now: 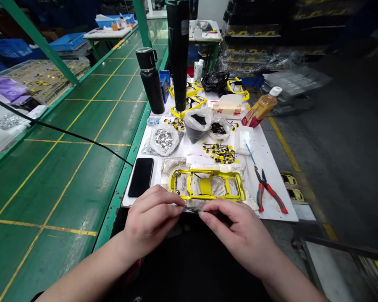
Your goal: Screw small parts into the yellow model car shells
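Both hands meet in front of the table's near edge. My left hand (156, 214) pinches one end of a thin dark strip (191, 209), and my right hand (231, 220) pinches the other end. What kind of part it is cannot be made out. Just beyond the fingers, a yellow toy car body shell (208, 186) lies upside down in a pale moulded holder (173, 165). Loose yellow and black small parts (222, 152) are heaped behind it. Further back stand a bag of silvery pieces (164, 140) and bags of black pieces (198, 121).
A phone (141, 177) lies left of the holder; red-handled pliers (266, 191) lie right. A black electric screwdriver (178, 54) hangs above the table. A black flask (151, 82) and a drink bottle (261, 107) stand behind. A green conveyor belt (66, 167) runs along the left.
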Demonstrator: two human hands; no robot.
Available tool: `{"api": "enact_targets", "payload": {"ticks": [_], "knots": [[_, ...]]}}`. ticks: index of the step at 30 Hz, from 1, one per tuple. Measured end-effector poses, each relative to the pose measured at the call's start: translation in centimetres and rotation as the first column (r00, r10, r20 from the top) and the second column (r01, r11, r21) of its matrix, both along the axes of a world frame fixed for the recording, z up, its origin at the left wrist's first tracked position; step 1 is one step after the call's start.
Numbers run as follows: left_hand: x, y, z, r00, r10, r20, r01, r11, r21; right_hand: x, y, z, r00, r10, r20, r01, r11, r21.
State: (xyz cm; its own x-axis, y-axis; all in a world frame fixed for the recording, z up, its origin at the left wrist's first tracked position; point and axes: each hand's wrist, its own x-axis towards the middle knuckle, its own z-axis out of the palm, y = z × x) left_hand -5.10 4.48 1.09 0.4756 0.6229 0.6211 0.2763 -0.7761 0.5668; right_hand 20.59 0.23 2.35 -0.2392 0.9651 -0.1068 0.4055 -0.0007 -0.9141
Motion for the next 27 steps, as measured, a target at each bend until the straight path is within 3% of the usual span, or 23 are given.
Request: {"api": "enact_targets", "payload": {"ticks": [14,24,27], "knots": [[-0.6,-0.7,-0.8,0.998,0.013,-0.065,-0.005,0.993,0.116,-0.3,0.1,-0.1,0.999,0.007,0.049,-0.007,1.0,0.0],[-1.1,-0.9,-1.1,0.998,0.023,-0.064,-0.016,0.995,0.103,-1.0,0.5,0.0,0.997,0.036,0.071,-0.038,0.999,0.03],[-1.3,-0.9,-1.7,0.995,0.072,-0.073,-0.066,0.995,0.08,-1.1,0.8,-0.3,0.995,0.032,0.093,-0.035,0.999,0.038]]}}
